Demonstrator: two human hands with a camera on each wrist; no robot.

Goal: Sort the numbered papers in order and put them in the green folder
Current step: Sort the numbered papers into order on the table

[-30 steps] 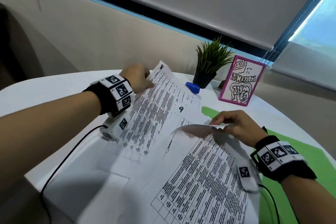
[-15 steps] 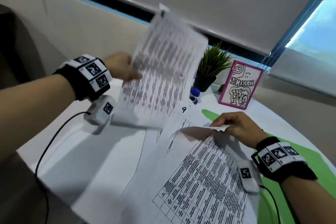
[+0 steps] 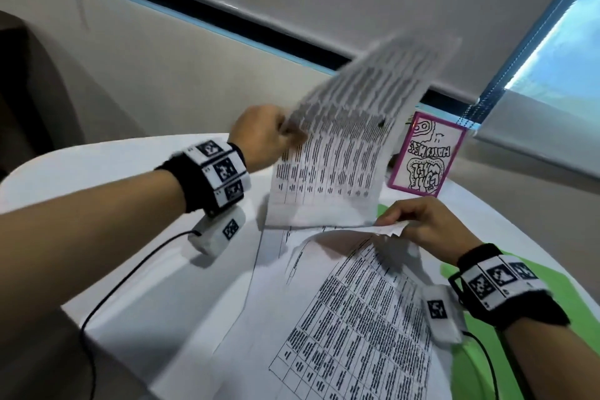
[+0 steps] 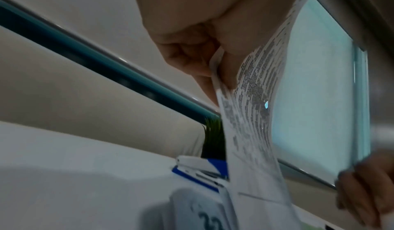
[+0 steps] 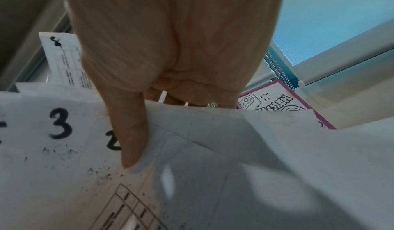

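My left hand point(image 3: 285, 135) pinches the left edge of a printed sheet point(image 3: 350, 146) and holds it upright in the air above the table, blurred by motion. In the left wrist view the thumb and fingers point(image 4: 204, 68) clamp that sheet point(image 4: 251, 115). My right hand point(image 3: 399, 221) pinches the lifted top corner of a stack of numbered papers point(image 3: 350, 318) lying on the table. In the right wrist view its thumb point(image 5: 130, 132) presses on the stack beside handwritten numbers 3 and 2. The green folder point(image 3: 480, 354) lies under the stack at the right.
A pink-framed doodle card point(image 3: 425, 156) stands at the back of the round white table point(image 3: 113, 178). A blue and white stapler point(image 4: 200, 171) and a small green plant point(image 4: 213, 141) sit behind the raised sheet. Cables trail from both wrist cameras.
My left hand has lifted the sheet off the table and swung it up and rightward over the stack. The right hand has stayed pinching the stack's corner.
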